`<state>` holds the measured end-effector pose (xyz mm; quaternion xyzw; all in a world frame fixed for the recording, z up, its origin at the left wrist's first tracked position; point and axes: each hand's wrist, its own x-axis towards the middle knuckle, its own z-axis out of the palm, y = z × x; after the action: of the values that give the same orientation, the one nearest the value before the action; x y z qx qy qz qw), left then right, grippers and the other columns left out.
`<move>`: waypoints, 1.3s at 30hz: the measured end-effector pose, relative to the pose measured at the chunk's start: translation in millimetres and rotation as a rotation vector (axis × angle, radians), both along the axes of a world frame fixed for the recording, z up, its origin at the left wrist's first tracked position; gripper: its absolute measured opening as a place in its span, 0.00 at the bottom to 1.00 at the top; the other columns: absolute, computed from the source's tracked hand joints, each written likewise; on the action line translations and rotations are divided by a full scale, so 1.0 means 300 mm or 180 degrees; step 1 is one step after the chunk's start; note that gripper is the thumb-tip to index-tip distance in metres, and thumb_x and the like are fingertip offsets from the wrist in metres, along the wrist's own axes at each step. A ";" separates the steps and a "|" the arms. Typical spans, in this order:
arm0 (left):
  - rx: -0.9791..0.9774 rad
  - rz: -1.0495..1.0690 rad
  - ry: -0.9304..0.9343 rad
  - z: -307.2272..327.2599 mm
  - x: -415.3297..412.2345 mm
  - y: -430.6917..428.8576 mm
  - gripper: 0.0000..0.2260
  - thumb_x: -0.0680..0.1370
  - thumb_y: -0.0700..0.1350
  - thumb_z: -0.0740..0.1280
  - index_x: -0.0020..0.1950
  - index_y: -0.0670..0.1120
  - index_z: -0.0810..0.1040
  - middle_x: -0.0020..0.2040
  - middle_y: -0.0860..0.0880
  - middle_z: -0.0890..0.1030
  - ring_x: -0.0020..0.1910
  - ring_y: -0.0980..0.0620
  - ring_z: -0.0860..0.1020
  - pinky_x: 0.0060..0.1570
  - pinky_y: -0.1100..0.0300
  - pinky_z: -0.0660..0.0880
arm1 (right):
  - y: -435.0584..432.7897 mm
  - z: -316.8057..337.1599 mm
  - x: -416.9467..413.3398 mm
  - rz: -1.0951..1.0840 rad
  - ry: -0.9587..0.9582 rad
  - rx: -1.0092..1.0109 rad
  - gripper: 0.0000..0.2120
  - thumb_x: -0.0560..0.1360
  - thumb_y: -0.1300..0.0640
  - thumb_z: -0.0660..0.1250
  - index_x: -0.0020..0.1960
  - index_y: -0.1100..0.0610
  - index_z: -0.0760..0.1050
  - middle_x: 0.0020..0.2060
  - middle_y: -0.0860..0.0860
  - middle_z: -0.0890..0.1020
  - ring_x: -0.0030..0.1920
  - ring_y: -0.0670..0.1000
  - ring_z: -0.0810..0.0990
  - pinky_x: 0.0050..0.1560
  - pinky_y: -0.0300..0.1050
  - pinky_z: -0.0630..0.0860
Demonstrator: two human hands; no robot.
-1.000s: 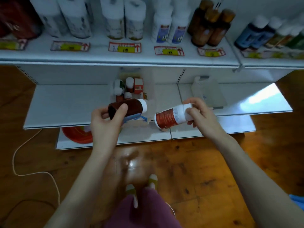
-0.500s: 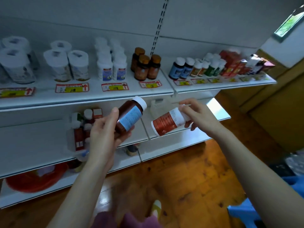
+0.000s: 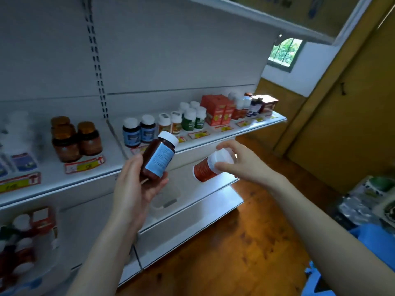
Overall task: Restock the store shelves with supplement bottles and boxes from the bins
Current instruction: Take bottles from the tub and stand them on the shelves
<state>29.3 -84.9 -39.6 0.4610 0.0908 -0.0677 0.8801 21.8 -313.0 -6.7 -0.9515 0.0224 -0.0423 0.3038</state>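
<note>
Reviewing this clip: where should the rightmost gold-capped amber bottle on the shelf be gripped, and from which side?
Probably round the body of the amber bottle, from the front-right: it stands upright, other amber bottles crowd its left, its right is free.

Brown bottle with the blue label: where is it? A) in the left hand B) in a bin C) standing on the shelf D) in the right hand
A: the left hand grips the brown bottle, tilted in the air; the right hand holds the red-labelled bottle.

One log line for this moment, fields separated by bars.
left hand: holds brown bottle | right hand: holds red-label bottle | shelf: neither placed yet
</note>
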 end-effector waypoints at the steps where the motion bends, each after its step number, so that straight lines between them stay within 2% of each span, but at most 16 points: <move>1: -0.0062 -0.0049 0.0000 0.013 0.015 -0.057 0.12 0.81 0.48 0.56 0.60 0.44 0.73 0.50 0.41 0.78 0.41 0.46 0.80 0.31 0.61 0.79 | -0.054 0.009 0.001 -0.0094 -0.0034 0.0017 0.19 0.71 0.52 0.69 0.60 0.50 0.70 0.52 0.51 0.76 0.41 0.53 0.79 0.40 0.50 0.78; 3: -0.0087 -0.0130 -0.0026 0.034 0.043 -0.162 0.13 0.81 0.48 0.57 0.61 0.43 0.72 0.49 0.41 0.78 0.42 0.46 0.79 0.31 0.61 0.79 | -0.160 0.029 0.003 -0.0341 -0.0077 0.0214 0.19 0.71 0.49 0.68 0.60 0.50 0.70 0.46 0.53 0.79 0.33 0.50 0.80 0.32 0.45 0.77; 6: -0.0129 -0.0264 -0.0081 0.071 0.086 -0.303 0.12 0.81 0.48 0.58 0.58 0.43 0.73 0.48 0.41 0.78 0.43 0.46 0.79 0.32 0.61 0.79 | -0.307 0.062 0.011 -0.0727 -0.0292 0.0489 0.20 0.72 0.43 0.66 0.58 0.54 0.72 0.38 0.53 0.81 0.27 0.46 0.77 0.26 0.37 0.73; 10: -0.0070 -0.0418 -0.0160 0.098 0.172 -0.464 0.12 0.80 0.48 0.58 0.59 0.43 0.73 0.48 0.41 0.79 0.42 0.46 0.80 0.32 0.61 0.79 | -0.465 0.095 0.053 -0.1120 -0.0610 0.0847 0.23 0.72 0.41 0.65 0.50 0.62 0.76 0.30 0.54 0.80 0.22 0.46 0.76 0.24 0.39 0.73; 12: -0.0075 -0.0499 -0.0191 0.098 0.230 -0.535 0.12 0.81 0.49 0.58 0.56 0.43 0.74 0.47 0.41 0.79 0.42 0.46 0.80 0.33 0.61 0.79 | -0.533 0.099 0.091 -0.1199 -0.0672 0.1029 0.22 0.73 0.42 0.65 0.48 0.62 0.77 0.31 0.55 0.80 0.23 0.46 0.76 0.24 0.39 0.73; 17: -0.0230 -0.0641 -0.0203 0.089 0.420 -0.723 0.11 0.80 0.50 0.57 0.51 0.44 0.75 0.44 0.43 0.80 0.39 0.49 0.81 0.34 0.61 0.80 | -0.691 0.085 0.243 -0.1189 -0.0620 0.1907 0.15 0.74 0.51 0.66 0.55 0.60 0.74 0.37 0.57 0.79 0.27 0.47 0.74 0.25 0.36 0.72; 20: -0.0413 -0.0650 -0.0181 0.098 0.552 -0.840 0.12 0.80 0.50 0.57 0.51 0.44 0.75 0.43 0.44 0.80 0.35 0.51 0.82 0.35 0.61 0.80 | -0.790 0.086 0.367 -0.1281 -0.0663 0.2165 0.12 0.75 0.53 0.67 0.56 0.57 0.73 0.39 0.56 0.78 0.30 0.49 0.75 0.28 0.36 0.74; 23: -0.0527 -0.0678 -0.0177 0.108 0.687 -0.933 0.14 0.80 0.52 0.57 0.52 0.43 0.76 0.43 0.45 0.82 0.39 0.51 0.81 0.35 0.61 0.80 | -0.884 0.107 0.508 -0.1460 -0.0863 0.2410 0.12 0.75 0.56 0.66 0.57 0.58 0.73 0.45 0.58 0.77 0.33 0.50 0.77 0.27 0.36 0.75; 25: -0.0467 -0.0738 -0.0245 0.125 0.771 -0.982 0.13 0.79 0.51 0.59 0.53 0.44 0.76 0.45 0.45 0.81 0.43 0.50 0.79 0.35 0.62 0.80 | -0.933 0.128 0.597 -0.1546 -0.1093 0.2514 0.11 0.75 0.58 0.65 0.57 0.59 0.72 0.45 0.57 0.76 0.30 0.47 0.77 0.27 0.35 0.75; 28: -0.0229 -0.0609 -0.0451 0.139 0.863 -1.038 0.13 0.75 0.47 0.65 0.58 0.43 0.75 0.50 0.44 0.80 0.45 0.49 0.79 0.35 0.63 0.78 | -0.990 0.138 0.723 -0.1599 -0.1325 0.2433 0.10 0.75 0.59 0.64 0.56 0.56 0.71 0.41 0.54 0.77 0.30 0.47 0.76 0.31 0.37 0.76; 30: -0.0092 -0.0585 -0.0591 0.141 0.901 -1.061 0.09 0.75 0.44 0.65 0.54 0.45 0.77 0.49 0.45 0.81 0.46 0.49 0.79 0.36 0.63 0.78 | -1.020 0.139 0.804 -0.1646 -0.1399 0.2280 0.12 0.74 0.57 0.64 0.57 0.55 0.71 0.39 0.52 0.77 0.30 0.48 0.77 0.36 0.41 0.78; 32: -0.0049 -0.0559 -0.0627 0.142 0.927 -1.074 0.04 0.75 0.43 0.65 0.49 0.46 0.77 0.44 0.47 0.83 0.44 0.50 0.80 0.38 0.62 0.79 | -1.046 0.133 0.891 -0.1661 -0.1411 0.2076 0.16 0.73 0.54 0.65 0.60 0.54 0.70 0.43 0.53 0.79 0.34 0.50 0.80 0.41 0.47 0.78; 35: -0.0025 -0.0404 -0.0600 0.140 0.964 -1.082 0.05 0.76 0.43 0.64 0.49 0.46 0.77 0.46 0.45 0.82 0.43 0.51 0.81 0.38 0.62 0.79 | -1.067 0.113 1.014 -0.1523 -0.1349 0.1819 0.22 0.69 0.47 0.65 0.61 0.52 0.70 0.53 0.56 0.79 0.49 0.58 0.81 0.45 0.51 0.76; 36: 0.0004 -0.0349 -0.0585 0.139 0.976 -1.086 0.05 0.76 0.43 0.64 0.49 0.46 0.77 0.47 0.45 0.82 0.42 0.52 0.82 0.38 0.62 0.79 | -1.075 0.100 1.051 -0.1462 -0.1305 0.1810 0.23 0.69 0.46 0.66 0.61 0.52 0.69 0.54 0.57 0.79 0.51 0.60 0.80 0.47 0.53 0.77; 39: 0.0067 -0.0192 -0.0562 0.136 1.006 -1.109 0.05 0.76 0.44 0.64 0.50 0.46 0.77 0.47 0.45 0.81 0.41 0.52 0.82 0.40 0.61 0.80 | -1.115 0.074 1.151 -0.1288 -0.1276 0.1546 0.22 0.73 0.47 0.67 0.63 0.53 0.69 0.55 0.59 0.79 0.47 0.60 0.81 0.51 0.55 0.78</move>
<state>331.1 -417.7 1.1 0.4769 -0.0004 -0.0522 0.8774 367.1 -647.5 15.6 -0.8009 0.1595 -0.2804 0.5045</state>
